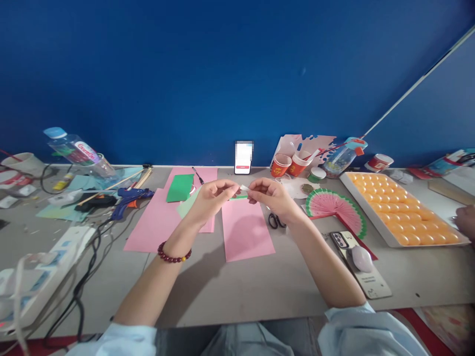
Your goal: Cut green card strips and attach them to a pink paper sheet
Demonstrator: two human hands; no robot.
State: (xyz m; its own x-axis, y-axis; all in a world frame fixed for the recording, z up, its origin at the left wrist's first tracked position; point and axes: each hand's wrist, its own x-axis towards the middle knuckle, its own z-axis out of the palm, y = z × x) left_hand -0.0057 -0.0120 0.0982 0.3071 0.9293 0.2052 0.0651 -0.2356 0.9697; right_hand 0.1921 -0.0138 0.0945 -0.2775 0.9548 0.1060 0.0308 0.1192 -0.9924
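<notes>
Two hands share one small white scrap [244, 188]: the left hand [213, 195] and the right hand [269, 193] each clamp thumb and forefinger on an end. Pale, thin and tiny, it sits between the fingertips, just above a green strip [237, 197] and a pink sheet [247, 232].

Bright even light; soft arm shadows on table [237, 291]; wide-angle edge bending; slight blur throughout.

Tiny white scrap [244, 188], pinched at both ends, held level midair
</notes>
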